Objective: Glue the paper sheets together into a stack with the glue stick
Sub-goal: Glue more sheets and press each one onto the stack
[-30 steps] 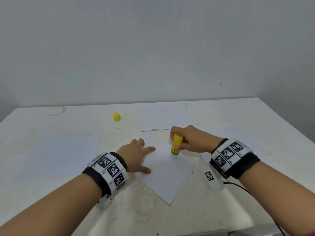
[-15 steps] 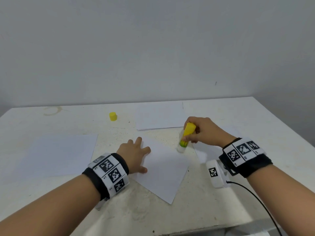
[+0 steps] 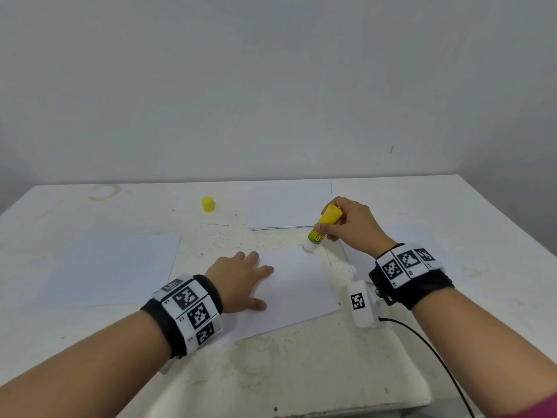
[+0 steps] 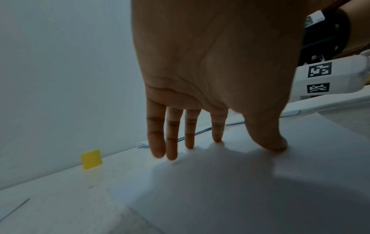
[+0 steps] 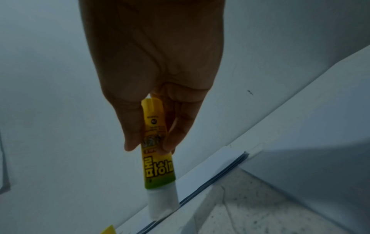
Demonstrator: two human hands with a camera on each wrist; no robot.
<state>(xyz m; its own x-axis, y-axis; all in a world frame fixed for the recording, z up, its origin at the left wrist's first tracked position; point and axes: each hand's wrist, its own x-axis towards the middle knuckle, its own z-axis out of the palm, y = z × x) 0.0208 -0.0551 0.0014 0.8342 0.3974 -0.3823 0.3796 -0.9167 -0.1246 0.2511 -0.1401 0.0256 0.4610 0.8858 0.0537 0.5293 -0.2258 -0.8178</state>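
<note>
Pressing flat on the near sheet, the left hand lies with fingers straight and spread, thumb out to the side — nothing gripped, only the paper held down against the table. The left wrist view shows fingertips and thumb touching the paper, palm raised off it. The sheet sits skewed to the table edge, one corner pointing away from the person.

At that far corner stands the glue stick, uncapped, tilted, its white tip down on or just at the sheet's edge (contact itself too small to settle from the head view). The right hand pinches the yellow barrel between thumb and curled fingers; in the right wrist view the fingers close round the upper half, label and white end showing below them.

Left of the near sheet, another sheet lies flat, apart from it. A further sheet shows partly under the right wrist.

Farther back — a small pile of paper, just behind the glue stick. To its left the yellow cap stands alone on the table.
</note>
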